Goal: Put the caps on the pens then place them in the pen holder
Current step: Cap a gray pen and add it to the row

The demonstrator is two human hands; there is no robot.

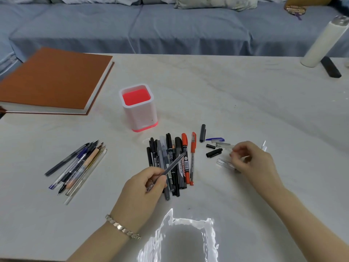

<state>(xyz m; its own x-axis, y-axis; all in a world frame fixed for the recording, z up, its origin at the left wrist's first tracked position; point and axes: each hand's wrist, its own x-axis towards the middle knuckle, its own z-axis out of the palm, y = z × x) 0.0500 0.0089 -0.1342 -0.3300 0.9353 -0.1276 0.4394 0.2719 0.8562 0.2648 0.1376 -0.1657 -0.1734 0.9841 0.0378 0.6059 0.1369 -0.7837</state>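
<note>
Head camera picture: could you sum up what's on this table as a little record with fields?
Left hand: grips a grey pen above the pile of pens
Right hand: fingers curled among the clear caps; grip too blurred to tell
Pen holder: upright, nothing inside
Loose caps: black cap and blue cap, right of the pile
Second group of pens: lies further left
Notebook: far left

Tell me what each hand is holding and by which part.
Left hand pinches a slim grey pen near its back end, tip pointing away. Right hand curls over clear plastic caps; whether it grips one cannot be told.
</note>
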